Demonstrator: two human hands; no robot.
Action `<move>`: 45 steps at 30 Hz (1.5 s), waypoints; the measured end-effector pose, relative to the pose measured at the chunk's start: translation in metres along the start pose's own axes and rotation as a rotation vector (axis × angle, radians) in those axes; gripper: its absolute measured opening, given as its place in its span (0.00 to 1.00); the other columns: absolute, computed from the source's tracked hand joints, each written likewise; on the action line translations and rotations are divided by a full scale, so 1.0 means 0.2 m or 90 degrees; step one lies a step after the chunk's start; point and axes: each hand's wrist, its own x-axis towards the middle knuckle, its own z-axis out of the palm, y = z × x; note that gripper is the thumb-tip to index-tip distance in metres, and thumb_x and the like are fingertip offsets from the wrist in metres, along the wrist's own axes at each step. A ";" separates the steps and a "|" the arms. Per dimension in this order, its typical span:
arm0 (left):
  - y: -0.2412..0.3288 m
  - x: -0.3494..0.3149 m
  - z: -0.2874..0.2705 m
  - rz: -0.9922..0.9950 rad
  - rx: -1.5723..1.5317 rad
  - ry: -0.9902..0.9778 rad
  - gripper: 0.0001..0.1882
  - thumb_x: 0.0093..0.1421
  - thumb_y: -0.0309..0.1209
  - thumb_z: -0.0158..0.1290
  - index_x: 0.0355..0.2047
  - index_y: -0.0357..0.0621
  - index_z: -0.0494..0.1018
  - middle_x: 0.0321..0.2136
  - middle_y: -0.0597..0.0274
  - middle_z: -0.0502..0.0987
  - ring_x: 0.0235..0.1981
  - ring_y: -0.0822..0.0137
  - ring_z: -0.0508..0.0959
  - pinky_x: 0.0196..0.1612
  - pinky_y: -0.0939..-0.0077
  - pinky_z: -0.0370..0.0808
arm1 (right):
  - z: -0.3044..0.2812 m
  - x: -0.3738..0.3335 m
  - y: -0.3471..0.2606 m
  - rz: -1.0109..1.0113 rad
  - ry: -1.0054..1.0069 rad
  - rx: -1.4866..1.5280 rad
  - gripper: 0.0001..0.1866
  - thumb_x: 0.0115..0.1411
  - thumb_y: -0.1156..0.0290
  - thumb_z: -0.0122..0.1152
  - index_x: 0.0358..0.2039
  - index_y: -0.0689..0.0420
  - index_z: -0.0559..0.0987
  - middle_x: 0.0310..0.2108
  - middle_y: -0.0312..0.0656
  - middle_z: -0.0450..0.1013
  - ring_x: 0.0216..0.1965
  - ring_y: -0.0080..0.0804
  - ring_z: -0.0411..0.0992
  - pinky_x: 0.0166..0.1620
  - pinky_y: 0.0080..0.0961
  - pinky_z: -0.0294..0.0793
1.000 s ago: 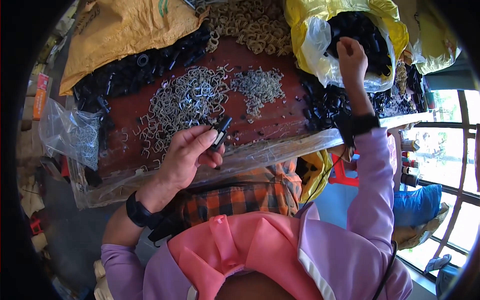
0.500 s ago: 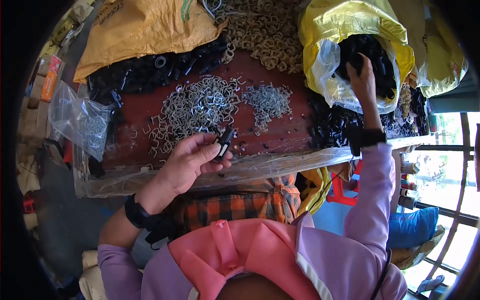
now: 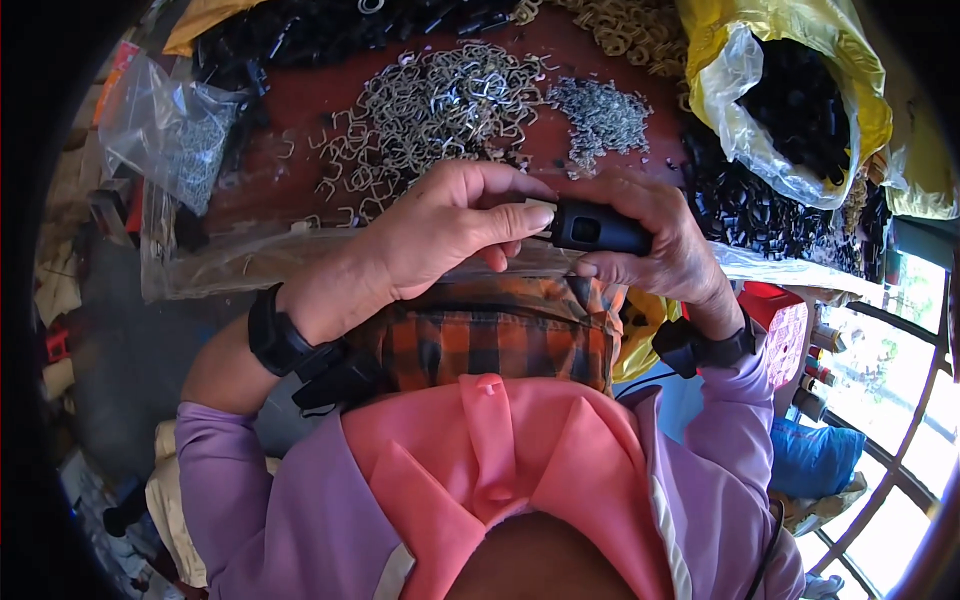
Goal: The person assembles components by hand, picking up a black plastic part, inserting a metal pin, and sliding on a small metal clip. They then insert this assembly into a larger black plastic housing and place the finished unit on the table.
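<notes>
In front of my chest, over the table's near edge, both hands meet around one black piece. My right hand [image 3: 672,240] is closed on a black plastic housing [image 3: 605,228] with a rectangular opening in its side. My left hand [image 3: 440,225] pinches a small part with a pale flat face [image 3: 540,217] at the housing's left end. Fingers hide most of that small part, and I cannot tell how far it sits inside. Beyond my hands lie a heap of U-shaped metal hooks [image 3: 430,105] and a smaller heap of tiny silvery pieces [image 3: 600,115].
A yellow bag [image 3: 868,95] with a clear liner stands at the right, holding black parts [image 3: 800,100]. Small black pieces [image 3: 740,190] spread beside it. Brass-coloured rings [image 3: 640,35] and more black parts [image 3: 300,35] lie farther back. A clear bag [image 3: 190,140] hangs at the table's left.
My right hand has come out of the yellow bag with a black housing and moved left to meet my left hand. The view has shifted nearer the table's front.
</notes>
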 end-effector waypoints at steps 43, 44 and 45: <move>-0.06 0.02 -0.04 -0.010 -0.098 -0.014 0.14 0.48 0.28 0.53 0.36 0.36 0.69 0.30 0.64 0.72 0.30 0.75 0.71 0.33 0.84 0.69 | 0.20 0.06 -0.07 -0.147 0.030 0.052 0.39 0.35 0.65 0.63 0.48 0.67 0.59 0.44 0.54 0.60 0.43 0.48 0.62 0.45 0.33 0.62; -0.07 0.02 -0.03 -0.010 -0.115 -0.041 0.16 0.48 0.28 0.53 0.38 0.36 0.68 0.31 0.64 0.71 0.32 0.75 0.71 0.34 0.84 0.68 | 0.19 0.06 -0.07 -0.153 0.027 0.055 0.39 0.35 0.65 0.63 0.48 0.67 0.59 0.44 0.54 0.60 0.43 0.48 0.62 0.45 0.33 0.62; -0.07 0.03 -0.02 -0.008 -0.114 -0.034 0.16 0.48 0.28 0.53 0.38 0.36 0.68 0.31 0.64 0.71 0.32 0.75 0.71 0.34 0.84 0.68 | 0.18 0.05 -0.06 -0.157 0.035 0.053 0.37 0.36 0.67 0.62 0.47 0.67 0.60 0.43 0.54 0.60 0.43 0.48 0.62 0.45 0.34 0.62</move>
